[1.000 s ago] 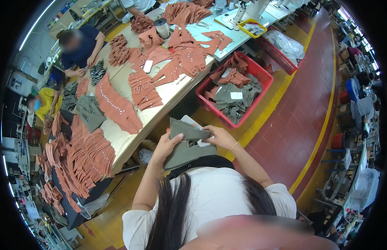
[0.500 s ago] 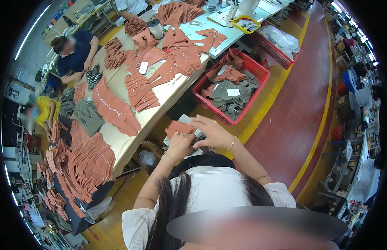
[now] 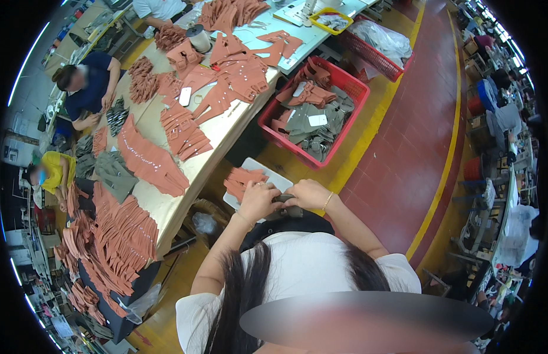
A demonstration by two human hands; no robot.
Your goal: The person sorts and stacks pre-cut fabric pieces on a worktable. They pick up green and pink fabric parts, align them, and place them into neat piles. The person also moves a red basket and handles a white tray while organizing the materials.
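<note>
Close in front of my body, both hands work on a small olive-green fabric piece (image 3: 292, 210). My left hand (image 3: 259, 200) is closed on its left side, fingers bent. My right hand (image 3: 310, 194) pinches the upper right part, and the two hands nearly meet. Just beyond them is a white tray (image 3: 275, 174). Rust-orange fabric pieces (image 3: 243, 179) lie on the tray's left side, next to my left hand. My hands hide part of the tray and much of the olive piece.
A long table (image 3: 216, 134) at left carries stacks of rust-orange cut pieces (image 3: 147, 156), olive pieces (image 3: 116, 171) and a thread cone (image 3: 198, 39). A red basket (image 3: 360, 112) of garment pieces stands ahead on the floor. Two co-workers (image 3: 92, 85) (image 3: 57, 171) sit across the table.
My right hand has come down from a raised, spread pose and now grips the olive piece beside my left hand. More of the white tray shows. The whole view has shifted slightly.
</note>
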